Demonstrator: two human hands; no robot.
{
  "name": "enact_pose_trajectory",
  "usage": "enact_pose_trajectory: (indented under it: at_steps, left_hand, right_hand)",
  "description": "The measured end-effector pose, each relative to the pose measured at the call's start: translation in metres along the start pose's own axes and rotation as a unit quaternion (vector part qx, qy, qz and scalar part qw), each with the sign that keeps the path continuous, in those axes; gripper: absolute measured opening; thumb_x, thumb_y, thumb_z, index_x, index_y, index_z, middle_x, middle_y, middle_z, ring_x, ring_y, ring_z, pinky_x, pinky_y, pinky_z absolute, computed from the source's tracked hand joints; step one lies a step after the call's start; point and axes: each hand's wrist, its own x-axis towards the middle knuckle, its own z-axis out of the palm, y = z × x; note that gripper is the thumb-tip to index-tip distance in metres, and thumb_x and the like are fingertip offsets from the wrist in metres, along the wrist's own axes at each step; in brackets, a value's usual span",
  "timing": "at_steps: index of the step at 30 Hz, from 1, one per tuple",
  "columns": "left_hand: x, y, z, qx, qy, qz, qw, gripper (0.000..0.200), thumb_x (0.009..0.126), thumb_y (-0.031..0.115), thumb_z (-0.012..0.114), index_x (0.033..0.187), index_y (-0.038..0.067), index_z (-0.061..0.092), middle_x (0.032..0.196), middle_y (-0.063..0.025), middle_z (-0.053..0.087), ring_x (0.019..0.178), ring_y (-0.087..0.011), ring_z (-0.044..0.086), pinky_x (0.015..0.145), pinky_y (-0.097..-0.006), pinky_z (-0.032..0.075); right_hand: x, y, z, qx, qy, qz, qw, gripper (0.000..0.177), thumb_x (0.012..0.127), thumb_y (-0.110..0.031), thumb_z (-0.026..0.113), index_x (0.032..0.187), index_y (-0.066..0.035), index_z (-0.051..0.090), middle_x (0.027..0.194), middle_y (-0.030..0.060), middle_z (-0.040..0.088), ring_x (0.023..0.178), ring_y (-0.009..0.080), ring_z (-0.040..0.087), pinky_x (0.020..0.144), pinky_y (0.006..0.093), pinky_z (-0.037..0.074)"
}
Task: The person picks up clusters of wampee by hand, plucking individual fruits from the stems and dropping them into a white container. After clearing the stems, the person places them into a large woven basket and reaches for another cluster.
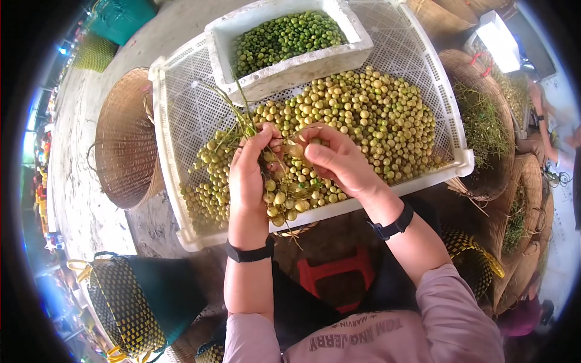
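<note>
My left hand (253, 166) is closed round the green stems of a fruit bunch (282, 199), whose yellow-green fruits hang below my fingers. Close beside it on the right, my right hand (331, 156) has its fingers curled at a fruit near the top of the bunch. Both hands are over the front part of a white perforated tray (451, 130). Loose yellow-green fruits (375, 115) are heaped in the tray behind and beside my hands. Across the tray's back edge sits a white foam box (315, 68) with small dark green fruits (284, 42) inside.
A wicker basket (124, 142) stands left of the tray. At lower left is a black and yellow woven basket (124, 305). Baskets with green stems (481, 124) stand at the right. A red stool (336, 275) is below the tray. Part of another person (541, 115) shows at far right.
</note>
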Motion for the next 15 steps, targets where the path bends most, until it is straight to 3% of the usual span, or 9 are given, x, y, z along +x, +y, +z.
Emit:
enact_pose_trajectory:
  at_steps: [4,6,7,10,11,14,15]
  left_hand:
    - [0.004,-0.004,-0.004,0.031,0.000,0.048,0.998,0.017,0.090,0.023,0.058,0.093,0.007,0.063,0.080,0.0009,0.058,0.066,-0.0071,0.053,0.059,-0.0189,0.040]
    - [0.007,-0.003,-0.008,-0.025,-0.003,0.001,1.000,0.015,0.091,0.021,0.056,0.092,0.008,0.061,0.078,0.0018,0.055,0.065,-0.0060,0.049,0.057,-0.0191,0.038]
    - [0.008,-0.003,-0.008,-0.084,-0.054,0.006,0.995,0.011,0.092,0.018,0.054,0.091,0.007,0.055,0.071,0.0027,0.049,0.057,-0.0051,0.044,0.048,-0.0175,0.035]
    - [0.009,-0.001,-0.012,-0.126,-0.067,0.003,0.990,0.010,0.094,0.017,0.052,0.092,0.008,0.054,0.070,0.0027,0.046,0.055,-0.0040,0.040,0.045,-0.0168,0.031]
    - [0.011,-0.001,-0.017,-0.124,-0.090,0.002,0.988,0.011,0.091,0.019,0.055,0.090,0.009,0.057,0.076,0.0030,0.048,0.057,-0.0059,0.041,0.052,-0.0200,0.035]
    - [0.010,-0.001,-0.015,-0.139,-0.103,-0.005,0.985,0.012,0.090,0.020,0.057,0.092,0.008,0.058,0.078,0.0027,0.052,0.059,-0.0063,0.045,0.052,-0.0206,0.037]
    - [0.011,-0.001,-0.013,-0.093,-0.025,-0.009,0.995,0.016,0.090,0.022,0.058,0.096,0.007,0.059,0.082,0.0017,0.056,0.063,-0.0071,0.052,0.052,-0.0212,0.041]
  right_hand:
    - [0.001,0.005,0.005,-0.002,0.012,-0.018,1.000,0.028,0.089,-0.025,0.068,0.109,-0.007,0.059,0.081,-0.0092,0.056,0.064,-0.0036,0.043,0.052,0.0130,0.030]
    - [-0.001,0.002,0.003,0.024,0.008,-0.003,1.000,0.022,0.091,-0.024,0.065,0.104,-0.007,0.059,0.080,-0.0086,0.055,0.063,-0.0022,0.043,0.051,0.0141,0.031]
    - [-0.001,0.001,-0.001,0.061,0.010,-0.004,0.998,0.019,0.091,-0.024,0.062,0.102,-0.008,0.059,0.078,-0.0077,0.054,0.061,-0.0010,0.043,0.050,0.0146,0.031]
    - [0.000,-0.001,-0.007,0.149,0.021,0.010,0.989,0.015,0.089,-0.022,0.054,0.098,-0.010,0.057,0.082,-0.0028,0.058,0.059,0.0027,0.044,0.047,0.0156,0.032]
    - [0.000,-0.001,-0.007,0.149,0.029,0.015,0.988,0.016,0.090,-0.024,0.054,0.098,-0.010,0.057,0.083,-0.0024,0.059,0.059,0.0027,0.045,0.046,0.0156,0.032]
    - [0.001,0.003,-0.009,0.110,-0.003,0.038,0.993,0.022,0.091,-0.032,0.057,0.100,-0.011,0.058,0.086,-0.0017,0.062,0.061,0.0026,0.048,0.044,0.0155,0.032]
    - [-0.001,0.002,-0.014,0.110,0.005,0.032,0.993,0.022,0.091,-0.032,0.057,0.100,-0.011,0.058,0.086,-0.0017,0.062,0.061,0.0026,0.048,0.044,0.0155,0.032]
